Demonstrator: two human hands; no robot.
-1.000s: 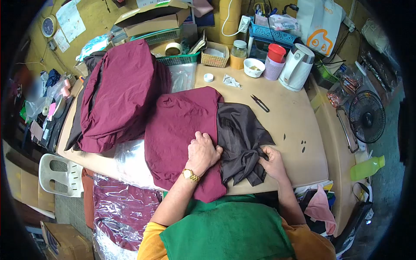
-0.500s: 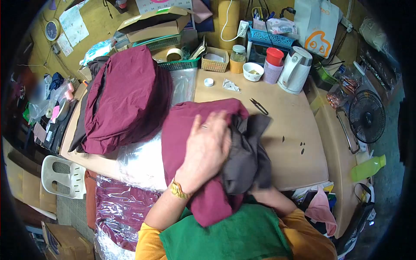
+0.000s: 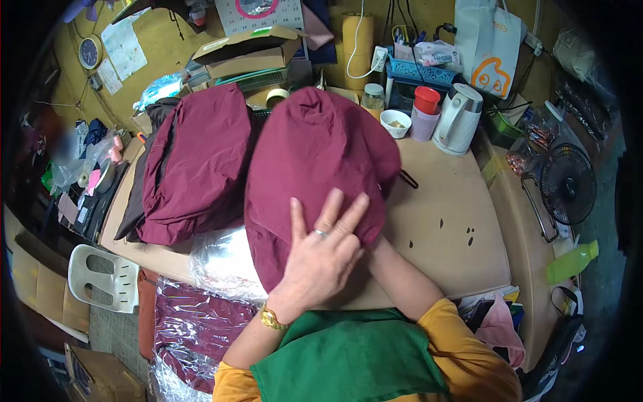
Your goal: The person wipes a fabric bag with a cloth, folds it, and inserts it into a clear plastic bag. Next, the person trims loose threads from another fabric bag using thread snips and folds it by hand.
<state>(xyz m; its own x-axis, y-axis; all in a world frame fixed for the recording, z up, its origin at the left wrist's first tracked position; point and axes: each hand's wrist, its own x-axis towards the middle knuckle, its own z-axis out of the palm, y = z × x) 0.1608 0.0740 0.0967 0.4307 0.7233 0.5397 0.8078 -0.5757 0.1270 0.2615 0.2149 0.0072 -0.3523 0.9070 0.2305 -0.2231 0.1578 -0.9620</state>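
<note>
A maroon fabric piece, shaped like a rounded cover or bag, is held up over the table in front of me. My left hand, with a ring and a gold watch at the wrist, lies on its lower front with the fingers spread. My right forearm reaches under or into the fabric, and that hand is hidden by it. To the left lies a stack of similar maroon fabric pieces with dark grey cloth beneath. Part of a small pair of snips shows past the fabric's right edge.
On the tan table are a few small dark bits. Along the back stand a white kettle, a red-lidded cup and a white bowl. Plastic-wrapped maroon cloth hangs at the front left; a fan stands right.
The maroon fabric has been lifted and turned, its dark grey inside now out of sight. My right hand has moved forward under it; my left hand has shifted slightly and spread its fingers.
</note>
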